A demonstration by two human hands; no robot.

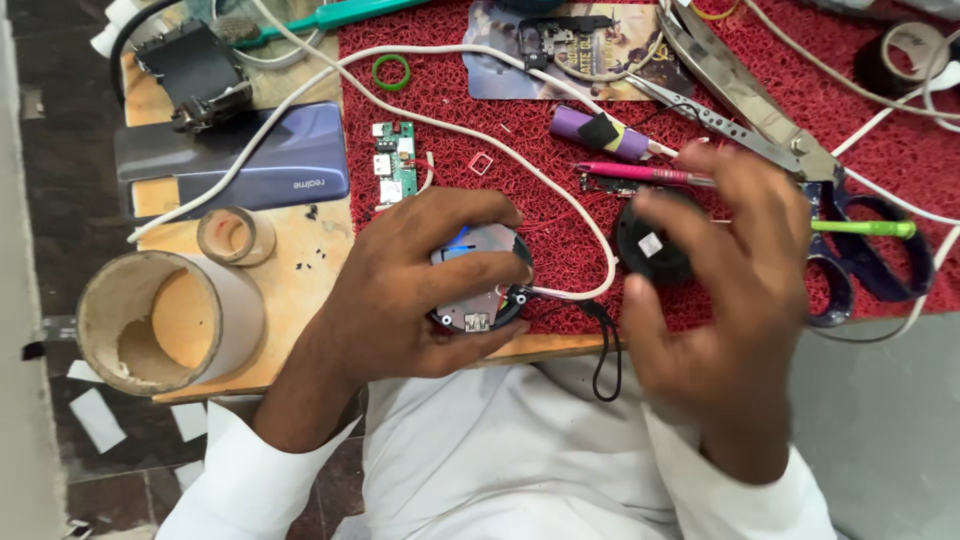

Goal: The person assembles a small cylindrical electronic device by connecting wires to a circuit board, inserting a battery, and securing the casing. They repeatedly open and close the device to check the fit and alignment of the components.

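Left hand (420,285): fingers were curled round a small round device (478,280), clamped at its rim, held at the table's near edge just above the lap.
Round device: opened up, circuit side showing w/ a port at the near edge; thin red wires ran off it. Looked light, rigid but fragile. Best held by the rim, as it was, not by the board or wires.
Right hand (725,300): fingers spread and loose, gripping nothing; hovered blurred over a black round cap (652,245), may have brushed it, can't tell.
Black cap: matte plastic, pale square sticker on top, lay on the red mat (880,150). Prob. light, hard, easy to pinch by the edge.
Red mat: coarse looped fibre, grippy, good for tiny parts.
Mid: pink pen (630,172), purple cylinder cell (600,132) w/ black tape, small green circuit board (397,160), white cable (560,195) looping across.
Left side: cardboard tube (165,320), smaller tape core (235,235), dark blue phone back (240,165) on the wooden board (300,290).
Far: big steel scissors (760,110), tweezers (710,115), green ring (391,71).
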